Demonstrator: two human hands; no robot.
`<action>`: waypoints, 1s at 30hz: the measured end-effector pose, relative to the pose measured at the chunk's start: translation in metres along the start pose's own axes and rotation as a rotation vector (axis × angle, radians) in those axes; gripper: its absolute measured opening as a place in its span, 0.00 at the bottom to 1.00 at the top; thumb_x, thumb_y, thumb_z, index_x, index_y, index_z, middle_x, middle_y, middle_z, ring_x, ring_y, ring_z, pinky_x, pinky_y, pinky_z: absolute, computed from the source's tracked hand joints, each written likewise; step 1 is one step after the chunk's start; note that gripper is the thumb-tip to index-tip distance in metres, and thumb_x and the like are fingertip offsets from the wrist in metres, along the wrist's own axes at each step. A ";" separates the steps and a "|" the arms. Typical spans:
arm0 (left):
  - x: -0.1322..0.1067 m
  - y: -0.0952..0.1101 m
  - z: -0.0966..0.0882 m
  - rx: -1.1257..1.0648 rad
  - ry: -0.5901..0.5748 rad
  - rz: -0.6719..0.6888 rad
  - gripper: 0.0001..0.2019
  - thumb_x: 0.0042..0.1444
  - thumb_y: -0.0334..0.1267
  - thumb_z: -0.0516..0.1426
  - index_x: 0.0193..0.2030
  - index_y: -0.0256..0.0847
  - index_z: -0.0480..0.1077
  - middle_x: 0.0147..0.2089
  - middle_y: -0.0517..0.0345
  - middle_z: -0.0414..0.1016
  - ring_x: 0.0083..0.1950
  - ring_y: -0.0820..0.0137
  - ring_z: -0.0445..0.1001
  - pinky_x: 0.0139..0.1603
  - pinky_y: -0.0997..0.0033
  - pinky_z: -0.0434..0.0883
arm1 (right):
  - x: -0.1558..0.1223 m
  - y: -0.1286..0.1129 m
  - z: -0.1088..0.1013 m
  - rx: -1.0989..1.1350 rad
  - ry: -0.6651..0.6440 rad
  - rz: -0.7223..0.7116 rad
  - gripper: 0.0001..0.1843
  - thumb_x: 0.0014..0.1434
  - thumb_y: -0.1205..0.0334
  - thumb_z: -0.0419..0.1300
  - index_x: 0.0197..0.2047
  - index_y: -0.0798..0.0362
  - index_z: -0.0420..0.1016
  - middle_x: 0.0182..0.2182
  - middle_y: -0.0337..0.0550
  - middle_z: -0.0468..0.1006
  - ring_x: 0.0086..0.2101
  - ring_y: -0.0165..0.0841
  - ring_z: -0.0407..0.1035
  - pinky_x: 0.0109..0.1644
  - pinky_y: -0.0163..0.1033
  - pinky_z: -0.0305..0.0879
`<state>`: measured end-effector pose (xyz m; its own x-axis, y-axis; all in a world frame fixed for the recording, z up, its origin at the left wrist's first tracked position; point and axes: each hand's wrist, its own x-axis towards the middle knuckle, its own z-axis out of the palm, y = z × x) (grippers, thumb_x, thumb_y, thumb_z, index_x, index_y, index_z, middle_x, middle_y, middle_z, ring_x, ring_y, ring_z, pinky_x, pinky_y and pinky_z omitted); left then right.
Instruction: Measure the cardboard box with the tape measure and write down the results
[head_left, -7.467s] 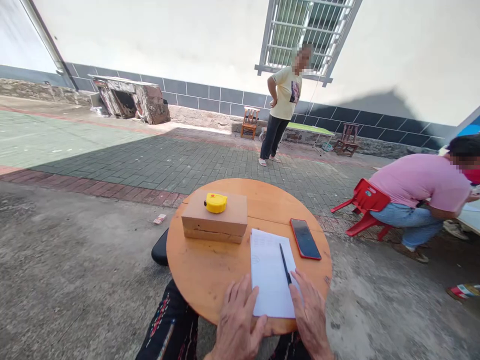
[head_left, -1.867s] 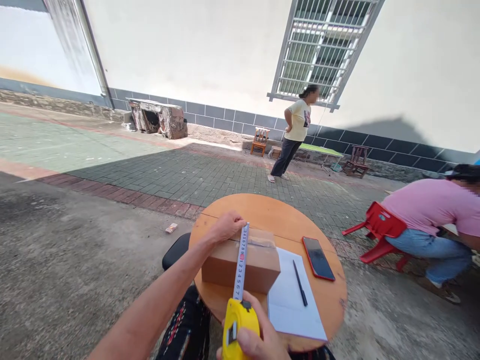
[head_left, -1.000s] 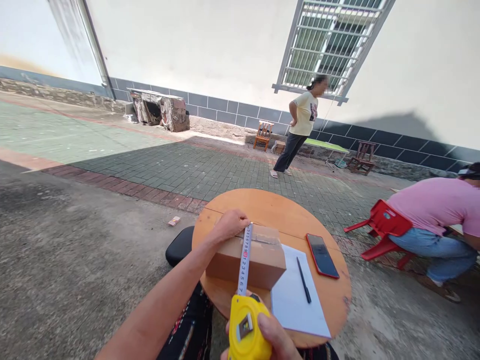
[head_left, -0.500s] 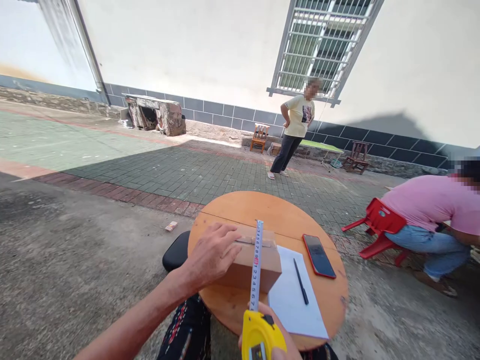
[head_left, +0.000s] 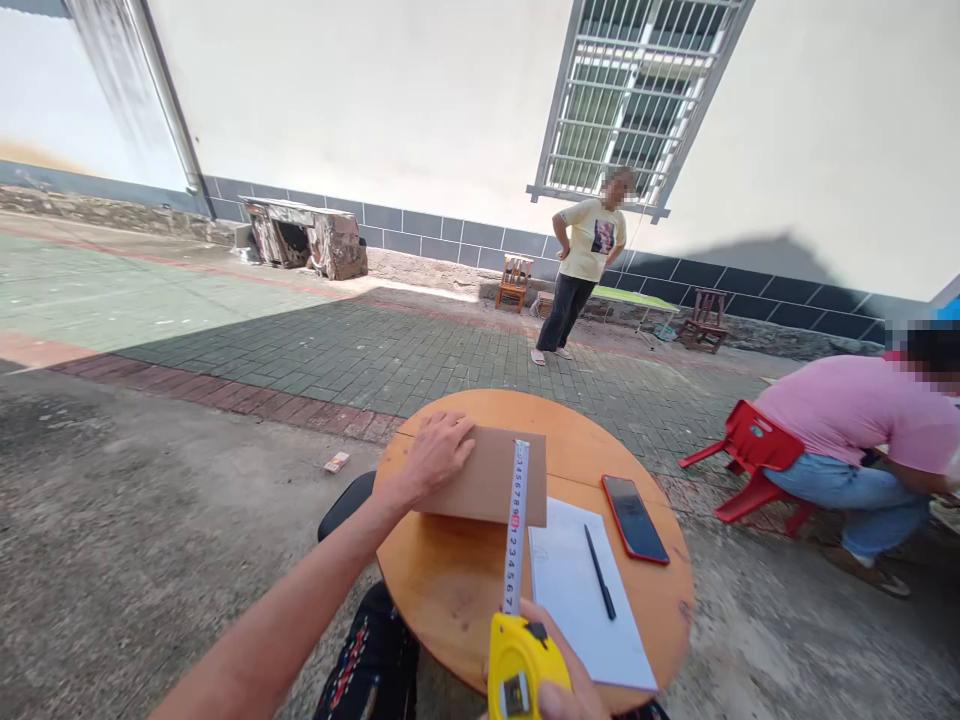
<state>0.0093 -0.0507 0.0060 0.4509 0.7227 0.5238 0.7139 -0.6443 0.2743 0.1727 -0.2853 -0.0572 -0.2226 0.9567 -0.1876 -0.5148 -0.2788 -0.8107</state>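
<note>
A brown cardboard box stands tipped up on the round wooden table, one broad face towards me. My left hand grips the box's upper left edge, fingers curled over it. My right hand holds a yellow tape measure at the table's near edge. Its white blade runs up past the box's right side and ends above the box top. To the right lies a white sheet of paper with a black pen on it.
A red phone lies right of the paper. A person in a pink top sits on a red chair at the right. Another person stands by the far wall near small wooden chairs. A black stool sits under the table's left side.
My left hand let go of the blade's tip, moved to the box's left edge and tipped the box up on its side. My right hand shifted the tape measure slightly to the right.
</note>
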 end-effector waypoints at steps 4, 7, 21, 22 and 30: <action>-0.022 -0.009 0.015 0.037 0.086 -0.102 0.20 0.58 0.38 0.55 0.57 0.41 0.69 0.67 0.44 0.60 0.68 0.51 0.54 0.68 0.45 0.48 | 0.020 -0.018 0.007 -0.028 -0.005 0.029 0.48 0.39 0.42 0.73 0.58 0.52 0.59 0.37 0.45 0.76 0.31 0.40 0.79 0.26 0.34 0.69; -0.037 -0.019 0.024 -0.012 0.041 -0.159 0.19 0.58 0.41 0.56 0.56 0.43 0.70 0.67 0.44 0.61 0.69 0.49 0.53 0.68 0.37 0.43 | 0.036 -0.033 0.011 -0.111 -0.020 0.049 0.44 0.45 0.42 0.70 0.59 0.52 0.59 0.37 0.45 0.74 0.33 0.40 0.78 0.18 0.29 0.66; -0.059 -0.031 0.031 -0.168 0.092 -0.264 0.19 0.57 0.44 0.57 0.54 0.42 0.72 0.68 0.42 0.59 0.67 0.51 0.58 0.66 0.43 0.55 | 0.097 -0.080 0.013 -0.173 0.075 0.158 0.26 0.54 0.43 0.63 0.44 0.58 0.69 0.31 0.46 0.78 0.27 0.39 0.79 0.15 0.30 0.69; -0.072 -0.024 0.036 -0.167 0.132 -0.299 0.22 0.57 0.45 0.57 0.57 0.42 0.70 0.70 0.42 0.54 0.68 0.50 0.56 0.65 0.43 0.57 | 0.102 -0.082 0.012 -0.188 0.076 0.179 0.26 0.54 0.44 0.63 0.43 0.58 0.70 0.31 0.46 0.78 0.26 0.38 0.79 0.15 0.30 0.69; -0.090 -0.027 0.058 -0.245 0.306 -0.275 0.15 0.59 0.37 0.54 0.52 0.42 0.72 0.66 0.44 0.61 0.64 0.54 0.63 0.62 0.50 0.64 | 0.127 -0.090 0.007 -0.261 0.099 0.293 0.24 0.60 0.44 0.56 0.42 0.60 0.70 0.28 0.46 0.77 0.23 0.36 0.77 0.15 0.31 0.69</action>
<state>-0.0197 -0.0840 -0.0957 0.0582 0.7917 0.6081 0.6208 -0.5058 0.5990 0.1849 -0.1395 -0.0046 -0.2413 0.8470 -0.4737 -0.2112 -0.5223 -0.8262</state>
